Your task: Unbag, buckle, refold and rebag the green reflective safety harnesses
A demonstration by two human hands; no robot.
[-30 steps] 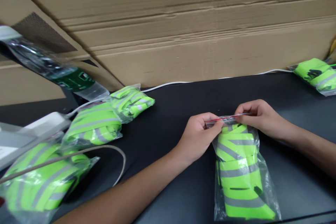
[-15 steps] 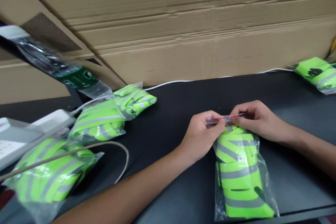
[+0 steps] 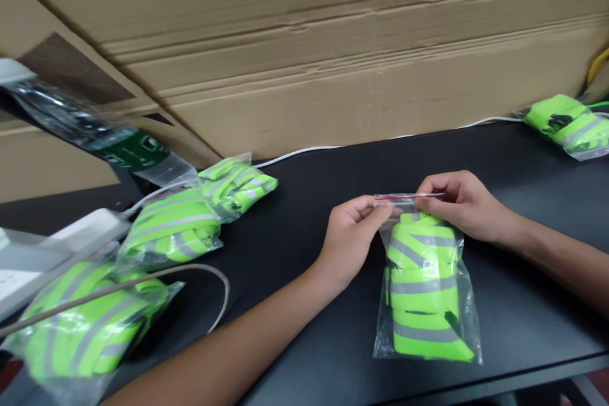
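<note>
A clear zip bag [image 3: 425, 295] with a folded neon-green reflective strap bundle inside lies on the black table near its front edge. Its red zip strip runs along the top, at the far end. My left hand [image 3: 349, 235] pinches the left corner of that strip between thumb and fingers. On the right corner, my right hand [image 3: 461, 206] grips the bag's top edge the same way. Between the two hands the strip is stretched nearly straight.
Several bagged green bundles [image 3: 169, 225] lie at the left, by a white power strip [image 3: 90, 231], a looping beige cable [image 3: 190, 268] and a tilted plastic bottle [image 3: 128, 146]. Another bagged bundle [image 3: 566, 124] is at the far right. Cardboard [image 3: 309, 89] stands along the back.
My left hand has slid to the left corner of the zip strip, so the hands are farther apart. The bag has shifted slightly away from the front edge; the view has turned a little.
</note>
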